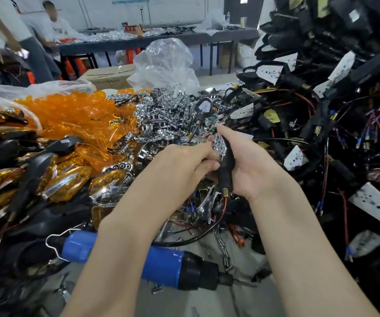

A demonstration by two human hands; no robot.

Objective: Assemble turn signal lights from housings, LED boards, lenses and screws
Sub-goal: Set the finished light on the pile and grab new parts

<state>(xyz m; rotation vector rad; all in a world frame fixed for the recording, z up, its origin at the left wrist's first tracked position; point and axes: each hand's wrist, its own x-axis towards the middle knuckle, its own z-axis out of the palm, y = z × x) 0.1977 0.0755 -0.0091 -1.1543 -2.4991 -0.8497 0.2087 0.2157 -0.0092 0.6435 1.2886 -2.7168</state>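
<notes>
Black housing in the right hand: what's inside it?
A chrome honeycomb reflector shows in the housing held by the right hand. The left hand covers its lower part, so any board beneath is hidden.

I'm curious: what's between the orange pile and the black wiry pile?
In the head view, a heap of chrome reflectors lies between the orange lenses and the black wired housings.

housing [226, 161] partly hidden, person [58, 27] blurred
</notes>
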